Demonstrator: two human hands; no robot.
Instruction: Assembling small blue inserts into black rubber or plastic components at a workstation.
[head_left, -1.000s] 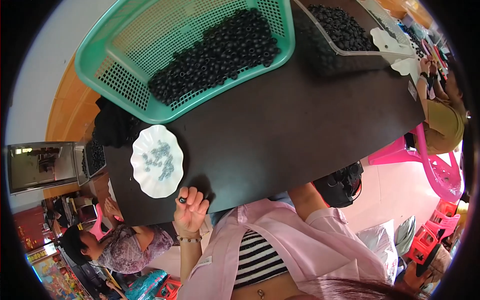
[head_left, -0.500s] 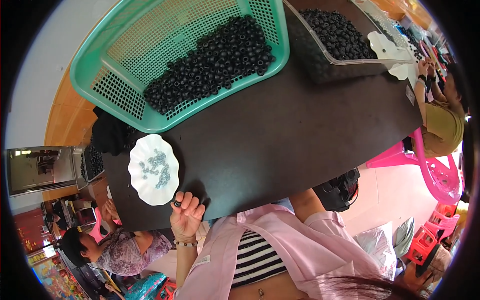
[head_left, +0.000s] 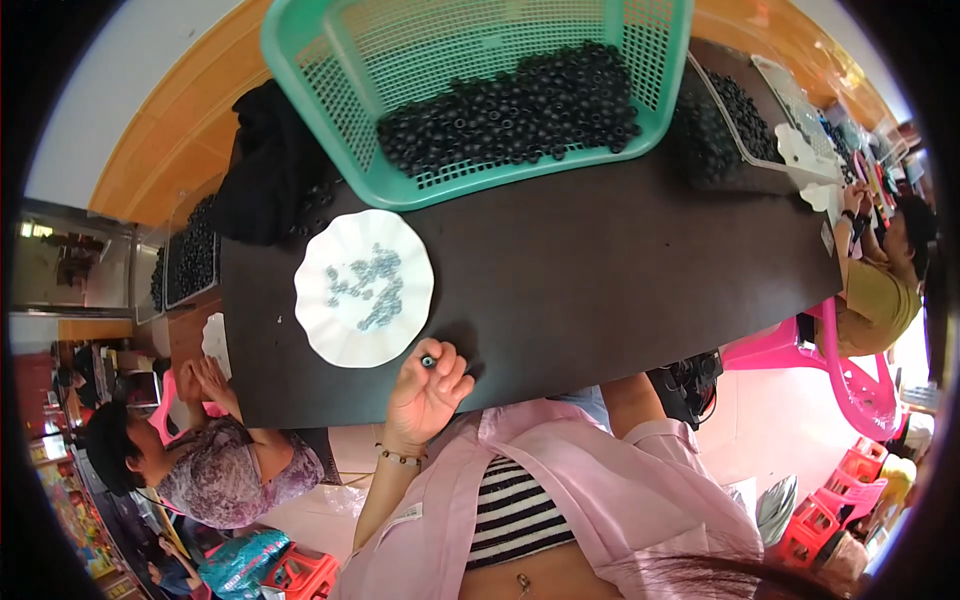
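Small round black bead (head_left: 428, 361) sits pinched in the left hand (head_left: 424, 398), hole facing up, at the dark brown tabletop's (head_left: 580, 270) near edge; the white scalloped plate (head_left: 325, 335) lies just beyond, leftward. The right hand is hidden.

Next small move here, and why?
I'd probably bring the right hand up over the table: it is out of sight, with only its forearm showing at the edge, while the left hand pinches a black bead close to the plate of pale pieces.
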